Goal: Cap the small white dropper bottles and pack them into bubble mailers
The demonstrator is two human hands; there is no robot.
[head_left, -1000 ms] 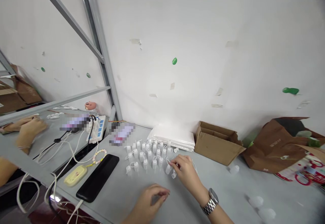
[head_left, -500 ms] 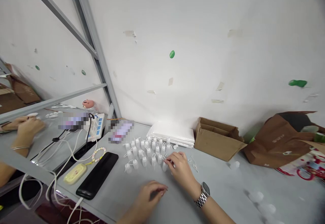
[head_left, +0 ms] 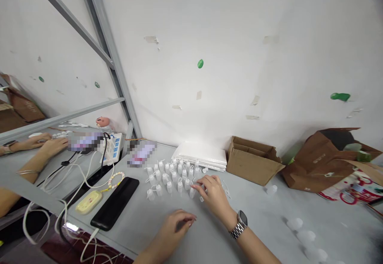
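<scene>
Several small white squeeze bottles [head_left: 169, 176] with tethered caps stand in rows on the grey table [head_left: 257, 212]. My right hand [head_left: 213, 194], with a metal watch on the wrist, reaches to the right end of the front row, fingertips pinched at one small bottle [head_left: 192, 192]. My left hand [head_left: 176, 225] rests on the table nearer to me, its fingers curled inward; what it holds, if anything, is hidden. A few loose white caps [head_left: 295, 224] lie on the table to the right.
A black phone [head_left: 115, 203], a yellow power bank [head_left: 88, 201] with a bead strap, and a power strip [head_left: 114, 148] with cables sit left. White sheets [head_left: 203, 155], an open cardboard box [head_left: 251, 160] and a brown paper bag [head_left: 326, 162] line the wall. Another person's hands [head_left: 44, 144] work behind the metal frame [head_left: 119, 80].
My right hand has moved slightly left along the front row of bottles. The other person's hands have reached further right. My left hand stays put.
</scene>
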